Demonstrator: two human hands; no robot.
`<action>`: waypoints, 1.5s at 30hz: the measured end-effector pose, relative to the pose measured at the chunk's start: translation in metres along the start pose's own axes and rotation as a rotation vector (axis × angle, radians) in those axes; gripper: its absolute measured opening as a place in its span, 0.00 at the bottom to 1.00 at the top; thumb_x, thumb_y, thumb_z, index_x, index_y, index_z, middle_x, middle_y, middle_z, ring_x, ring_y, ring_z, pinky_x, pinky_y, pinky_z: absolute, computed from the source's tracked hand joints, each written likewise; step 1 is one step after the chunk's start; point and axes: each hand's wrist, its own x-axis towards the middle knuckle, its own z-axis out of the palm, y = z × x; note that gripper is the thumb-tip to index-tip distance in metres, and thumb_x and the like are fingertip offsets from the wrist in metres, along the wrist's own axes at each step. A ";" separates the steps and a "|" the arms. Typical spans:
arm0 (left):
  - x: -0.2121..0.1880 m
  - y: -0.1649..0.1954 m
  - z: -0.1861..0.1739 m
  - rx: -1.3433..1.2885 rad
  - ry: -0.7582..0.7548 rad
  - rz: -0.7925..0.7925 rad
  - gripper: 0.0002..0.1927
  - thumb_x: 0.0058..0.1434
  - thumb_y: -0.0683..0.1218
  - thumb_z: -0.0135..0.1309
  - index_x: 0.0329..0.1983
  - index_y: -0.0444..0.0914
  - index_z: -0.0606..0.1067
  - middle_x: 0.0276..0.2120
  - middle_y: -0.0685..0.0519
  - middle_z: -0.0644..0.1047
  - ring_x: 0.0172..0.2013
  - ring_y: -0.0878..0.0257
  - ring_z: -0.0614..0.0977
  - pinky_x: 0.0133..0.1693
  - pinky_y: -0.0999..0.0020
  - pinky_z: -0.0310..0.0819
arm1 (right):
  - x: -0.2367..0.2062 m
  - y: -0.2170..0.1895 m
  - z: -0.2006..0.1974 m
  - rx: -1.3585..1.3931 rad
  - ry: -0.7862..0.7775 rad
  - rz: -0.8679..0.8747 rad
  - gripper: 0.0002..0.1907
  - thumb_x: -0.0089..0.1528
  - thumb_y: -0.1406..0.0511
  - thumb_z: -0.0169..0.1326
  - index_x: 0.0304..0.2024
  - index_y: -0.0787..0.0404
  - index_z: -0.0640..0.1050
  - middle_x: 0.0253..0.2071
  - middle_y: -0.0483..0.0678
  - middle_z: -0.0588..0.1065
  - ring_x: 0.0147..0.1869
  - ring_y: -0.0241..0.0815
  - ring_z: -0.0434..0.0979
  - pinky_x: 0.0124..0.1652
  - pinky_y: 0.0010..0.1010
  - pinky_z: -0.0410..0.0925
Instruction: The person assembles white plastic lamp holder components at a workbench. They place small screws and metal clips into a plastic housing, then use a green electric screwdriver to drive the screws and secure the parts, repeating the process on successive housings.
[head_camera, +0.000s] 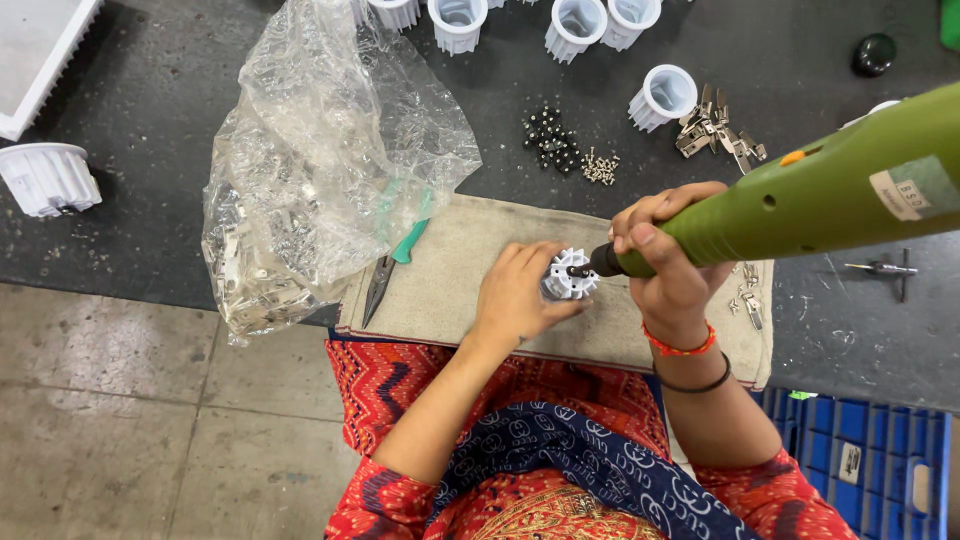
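Dark worktable (150, 230) — grey tiled floor (120, 420)

A small assembly workshop: a dark workbench (150, 230) strewn with white finned housings (662, 96), screw piles (552, 140), metal clips (715, 130) and a green electric screwdriver (800, 195).

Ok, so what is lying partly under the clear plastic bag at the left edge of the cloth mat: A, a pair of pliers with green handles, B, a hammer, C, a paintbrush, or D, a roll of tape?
A: a pair of pliers with green handles pokes out from under the clear plastic bag onto the cloth mat, its dark jaws pointing toward the person.
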 end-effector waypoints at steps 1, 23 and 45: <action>0.000 -0.001 0.000 0.001 0.000 0.002 0.37 0.44 0.59 0.72 0.56 0.40 0.76 0.51 0.52 0.79 0.49 0.52 0.78 0.53 0.59 0.74 | 0.000 0.000 0.000 -0.006 -0.003 0.002 0.12 0.65 0.76 0.54 0.48 0.62 0.67 0.32 0.51 0.70 0.32 0.42 0.72 0.40 0.35 0.70; 0.009 -0.005 -0.002 0.002 -0.072 -0.071 0.36 0.45 0.58 0.70 0.57 0.40 0.77 0.46 0.54 0.82 0.46 0.54 0.78 0.49 0.61 0.75 | 0.019 0.017 0.004 -0.024 -0.111 0.180 0.16 0.62 0.79 0.54 0.48 0.63 0.66 0.35 0.52 0.72 0.34 0.42 0.74 0.42 0.35 0.70; 0.031 -0.008 0.011 -0.078 -0.087 0.140 0.34 0.46 0.58 0.70 0.52 0.38 0.72 0.47 0.45 0.78 0.49 0.45 0.80 0.51 0.53 0.74 | 0.011 0.004 -0.026 0.082 0.027 0.009 0.15 0.63 0.75 0.55 0.49 0.63 0.67 0.32 0.51 0.70 0.34 0.42 0.73 0.43 0.36 0.70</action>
